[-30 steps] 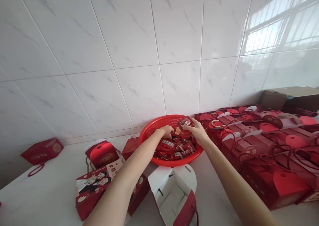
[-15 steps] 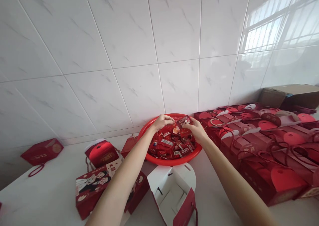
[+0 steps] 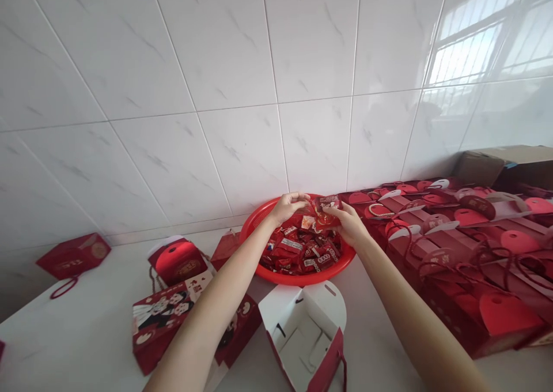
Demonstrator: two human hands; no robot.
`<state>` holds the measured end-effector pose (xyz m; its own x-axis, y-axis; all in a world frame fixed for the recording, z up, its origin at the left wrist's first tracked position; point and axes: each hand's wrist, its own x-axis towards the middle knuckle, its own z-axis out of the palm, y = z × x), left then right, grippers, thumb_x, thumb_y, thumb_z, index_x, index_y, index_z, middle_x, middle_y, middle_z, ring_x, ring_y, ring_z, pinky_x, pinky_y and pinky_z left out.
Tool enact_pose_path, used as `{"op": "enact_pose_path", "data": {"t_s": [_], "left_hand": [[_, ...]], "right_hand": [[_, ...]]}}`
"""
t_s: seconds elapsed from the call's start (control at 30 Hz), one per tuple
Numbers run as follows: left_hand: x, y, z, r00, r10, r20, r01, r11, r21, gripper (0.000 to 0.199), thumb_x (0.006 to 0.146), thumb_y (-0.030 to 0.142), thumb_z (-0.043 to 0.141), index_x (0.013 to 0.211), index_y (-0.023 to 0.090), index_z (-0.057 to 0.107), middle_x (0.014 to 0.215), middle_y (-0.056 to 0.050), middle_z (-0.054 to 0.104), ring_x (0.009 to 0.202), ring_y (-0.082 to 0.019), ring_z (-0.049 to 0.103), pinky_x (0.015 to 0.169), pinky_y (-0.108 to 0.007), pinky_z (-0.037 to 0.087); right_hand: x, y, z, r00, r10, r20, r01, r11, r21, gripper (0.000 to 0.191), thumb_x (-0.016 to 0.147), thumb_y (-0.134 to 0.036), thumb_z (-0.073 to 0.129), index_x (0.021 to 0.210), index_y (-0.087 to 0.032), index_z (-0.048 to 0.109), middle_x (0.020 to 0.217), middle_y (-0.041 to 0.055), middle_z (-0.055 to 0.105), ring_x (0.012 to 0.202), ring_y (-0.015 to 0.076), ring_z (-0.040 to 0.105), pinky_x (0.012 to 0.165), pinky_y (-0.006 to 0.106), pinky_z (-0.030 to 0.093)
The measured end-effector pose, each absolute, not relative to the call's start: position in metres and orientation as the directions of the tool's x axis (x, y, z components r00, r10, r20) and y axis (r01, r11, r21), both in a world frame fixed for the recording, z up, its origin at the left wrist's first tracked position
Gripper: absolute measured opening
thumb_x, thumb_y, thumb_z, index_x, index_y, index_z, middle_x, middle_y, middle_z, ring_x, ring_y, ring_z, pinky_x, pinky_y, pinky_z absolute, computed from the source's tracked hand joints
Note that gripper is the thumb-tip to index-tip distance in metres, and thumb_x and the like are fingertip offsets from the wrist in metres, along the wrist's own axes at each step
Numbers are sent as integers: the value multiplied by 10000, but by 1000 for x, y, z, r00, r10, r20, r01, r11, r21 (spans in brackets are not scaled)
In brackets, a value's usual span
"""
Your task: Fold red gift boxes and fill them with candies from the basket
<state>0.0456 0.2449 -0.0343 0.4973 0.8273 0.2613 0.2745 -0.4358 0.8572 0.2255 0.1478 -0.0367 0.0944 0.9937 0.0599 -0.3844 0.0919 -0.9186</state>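
Note:
A red plastic basket against the wall holds a pile of small wrapped candies, mostly dark red. Above its right side, my right hand is closed on several wrapped candies, one dark red and one orange-red. My left hand is over the far left part of the basket, fingers curled and pinched close to those candies. What its fingertips hold is too small to make out. In front of the basket stands an open gift box, white inside, with a red cord at its side.
Rows of closed red gift boxes with cord handles fill the right side. Behind them is a brown cardboard box. More red boxes lie at the left, one near the table's left edge. White tiled wall bounds the back.
My right hand has shifted slightly right with the candies, and the orange-red one now shows more. My left hand has moved slightly right and up. The view has shifted a little.

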Motion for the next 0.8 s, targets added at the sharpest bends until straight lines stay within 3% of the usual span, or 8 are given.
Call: {"op": "enact_pose_path", "data": {"t_s": [0.1, 0.2, 0.33, 0.5, 0.67, 0.8], "left_hand": [[38, 250, -46, 523, 842, 131, 478, -418, 772, 108, 734, 157, 653, 791, 178, 742, 812, -39, 746, 784, -206, 690, 833, -347, 533], [35, 250, -57, 564, 825, -24, 637, -417, 648, 175, 604, 56, 666, 632, 219, 720, 717, -20, 737, 794, -249, 695, 815, -337, 514], [44, 246, -64, 602, 787, -136, 718, -459, 524, 487, 573, 20, 641, 962, 292, 753, 1015, -21, 768, 983, -288, 692, 864, -339, 498], [50, 246, -63, 617, 761, -203, 755, -498, 427, 763, 613, 75, 663, 1336, 301, 567, 1279, -67, 683, 1153, -319, 636, 922, -367, 496], [45, 249, -63, 604, 763, -229, 778, -503, 375, 839, 636, 152, 700, 1426, 312, 469, 1312, -62, 664, 1167, -312, 633, 913, -346, 510], [46, 249, -61, 598, 768, -231, 787, -506, 354, 784, 630, 167, 706, 1378, 312, 523, 1295, -28, 673, 1176, -291, 627, 910, -312, 509]], "right_hand": [[226, 148, -38, 116, 991, 62, -381, 102, -919, 254, 616, -243, 755, 832, -201, 629, 771, 22, 718, 641, 198, 680, 485, 298, 574], [226, 148, -38, 113, 992, 61, -378, 99, -921, 267, 603, -238, 772, 829, -198, 635, 750, 23, 716, 639, 207, 682, 486, 304, 577], [225, 147, -37, 122, 991, 61, -380, 103, -919, 269, 583, -240, 782, 803, -194, 633, 705, 17, 703, 584, 190, 657, 446, 287, 560], [225, 147, -37, 125, 990, 69, -386, 113, -916, 279, 562, -231, 789, 794, -190, 640, 680, 5, 698, 561, 176, 646, 453, 286, 571], [225, 148, -38, 128, 989, 69, -397, 115, -911, 267, 561, -220, 792, 783, -190, 648, 670, 5, 703, 551, 179, 648, 437, 285, 566], [225, 148, -38, 128, 989, 70, -408, 117, -905, 266, 558, -220, 797, 776, -191, 648, 664, 6, 703, 534, 177, 643, 415, 275, 549]]}}
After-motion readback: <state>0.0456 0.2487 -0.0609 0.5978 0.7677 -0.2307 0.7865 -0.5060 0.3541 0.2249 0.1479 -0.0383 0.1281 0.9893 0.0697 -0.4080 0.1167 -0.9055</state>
